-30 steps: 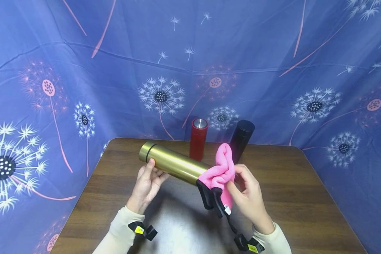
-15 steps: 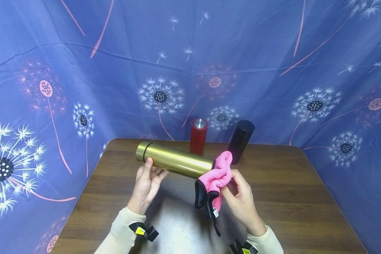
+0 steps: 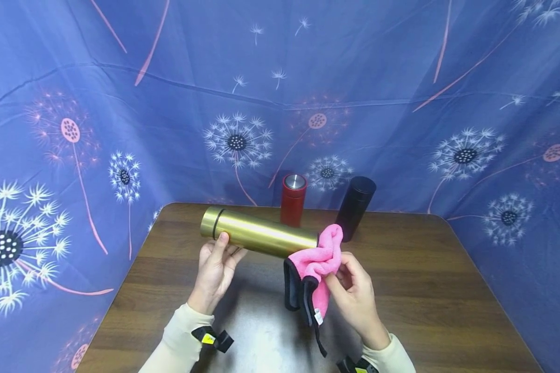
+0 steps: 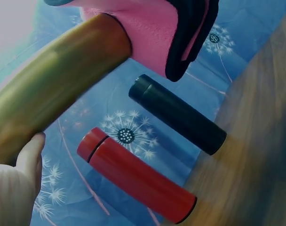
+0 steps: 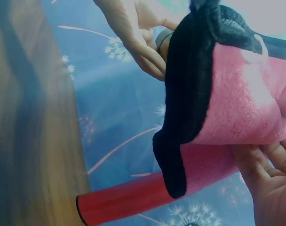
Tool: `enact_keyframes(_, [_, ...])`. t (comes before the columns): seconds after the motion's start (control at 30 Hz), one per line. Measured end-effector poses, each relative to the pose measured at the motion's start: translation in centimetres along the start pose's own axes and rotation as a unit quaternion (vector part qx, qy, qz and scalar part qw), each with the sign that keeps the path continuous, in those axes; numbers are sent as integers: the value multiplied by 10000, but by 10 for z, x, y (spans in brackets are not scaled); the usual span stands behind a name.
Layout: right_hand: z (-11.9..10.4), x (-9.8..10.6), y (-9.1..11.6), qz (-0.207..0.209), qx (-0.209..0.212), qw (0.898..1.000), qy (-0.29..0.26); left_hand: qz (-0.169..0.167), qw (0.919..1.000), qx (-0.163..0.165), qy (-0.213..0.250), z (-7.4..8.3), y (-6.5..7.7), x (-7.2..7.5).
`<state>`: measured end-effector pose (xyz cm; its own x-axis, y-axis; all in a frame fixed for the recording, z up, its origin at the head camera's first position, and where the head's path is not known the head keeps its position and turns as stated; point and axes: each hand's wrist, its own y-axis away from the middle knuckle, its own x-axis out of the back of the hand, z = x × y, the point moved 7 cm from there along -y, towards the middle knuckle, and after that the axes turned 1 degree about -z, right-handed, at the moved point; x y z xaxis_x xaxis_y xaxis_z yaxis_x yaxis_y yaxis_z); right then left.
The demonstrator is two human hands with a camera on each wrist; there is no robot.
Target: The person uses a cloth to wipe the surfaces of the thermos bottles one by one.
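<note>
My left hand (image 3: pixel 215 269) grips a gold thermos flask (image 3: pixel 261 234) near its lidded end, thumb on the near side. The flask lies almost level above the table, its base end pointing right. My right hand (image 3: pixel 354 295) pinches a bunched pink cloth with black edging (image 3: pixel 321 259) right at that base end. A white tag and a dark loop hang from the cloth. In the left wrist view the cloth (image 4: pixel 147 37) sits against the flask's base (image 4: pixel 112 40). The right wrist view shows the cloth (image 5: pixel 242 94) covering most of the flask.
A red thermos (image 3: pixel 292 202) with a silver top stands at the back of the wooden table (image 3: pixel 429 280). Beside it on the right stands a black thermos (image 3: pixel 354 210). A blue dandelion-print cloth (image 3: pixel 382 93) hangs behind and on both sides.
The right hand and cloth have shifted left and slightly down, baring more of the flask's base end. The flask has tilted closer to level; the left hand keeps its grip.
</note>
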<state>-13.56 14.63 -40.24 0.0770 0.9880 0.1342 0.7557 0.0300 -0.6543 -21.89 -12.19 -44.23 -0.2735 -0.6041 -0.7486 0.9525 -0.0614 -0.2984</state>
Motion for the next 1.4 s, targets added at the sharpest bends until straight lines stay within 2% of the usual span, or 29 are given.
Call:
enact_keyframes(0.17, [2,10,2,15,-155,9997,182,136,9982,-155,-569,11,-2,0])
enact_keyframes(0.23, [3,15,4,24,-232,9993,277,280,9951,-243,-918,19,-5,-1])
enact_keyframes(0.3, [5,20,7,32,-312,9988,373,473,9884,-317,-1405,27,-9,-2])
enact_keyframes(0.37, [8,25,10,38,-388,9982,457,611,9761,-415,-2043,38,-15,-5])
enact_keyframes(0.4, [10,27,12,35,-416,9980,477,666,9666,-465,-2432,43,-18,-7])
enact_keyframes(0.47, [12,31,15,34,-443,9976,525,665,9436,-589,-3191,52,-26,-12])
enact_keyframes(0.57, [16,36,21,35,-457,9968,649,445,9058,-831,-4130,64,-40,-22])
enact_keyframes(0.63, [18,39,25,54,-481,9960,756,239,8833,-977,-4579,69,-50,-28])
enact_keyframes(0.8, [25,47,36,192,-439,9935,1028,-87,8451,-1189,-5211,73,-74,-34])
enact_keyframes(0.93, [28,50,42,249,-362,9935,1050,-118,8305,-1101,-5460,67,-96,-29])
enact_keyframes(0.97, [29,51,43,242,-372,9935,1044,-109,8290,-1032,-5495,64,-102,-27])
enact_keyframes(1.13, [34,52,49,169,-444,9949,893,-96,8110,-669,-5812,46,-128,-11])
enact_keyframes(1.23, [37,52,52,154,-374,9959,813,-83,7992,-492,-5990,36,-139,-1])
enact_keyframes(1.4, [40,54,55,101,-420,9951,891,-31,7876,-246,-6157,23,-149,14])
